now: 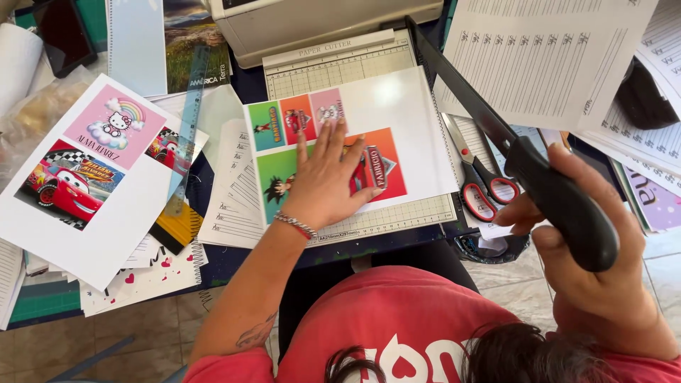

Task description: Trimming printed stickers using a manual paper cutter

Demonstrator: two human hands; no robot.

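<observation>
left hand: my left hand [328, 177] lies flat, fingers spread, palm down on the printed sheet [397, 117], gripping nothing, just pressing it.
right hand: my right hand [578, 234] is closed around the black handle [560, 202] of the cutter arm, fingers wrapped over it.
cutter arm: the blade arm [461, 92] is raised, tilted up from the far end, running along the right edge of the sheet, clear of the paper.
printed sheet: white paper with coloured picture squares in green, red, pink and orange on its left part; it sits on the paper cutter [333, 67], right edge near the blade line.
paper cutter: gridded board on the surface, directly in front of me.
scissors: red-handled scissors [477, 181] lie just right of the cutter board, below the raised arm.
left side: another white sheet [106, 227] with a red cartoon car and a pink picture lies well left of the cutter; a clear blue ruler [186, 135] rests slanted between the two.
right side: lined worksheets [546, 57] are stacked at upper right.
far side: grey machine [312, 18] just behind the cutter.
</observation>
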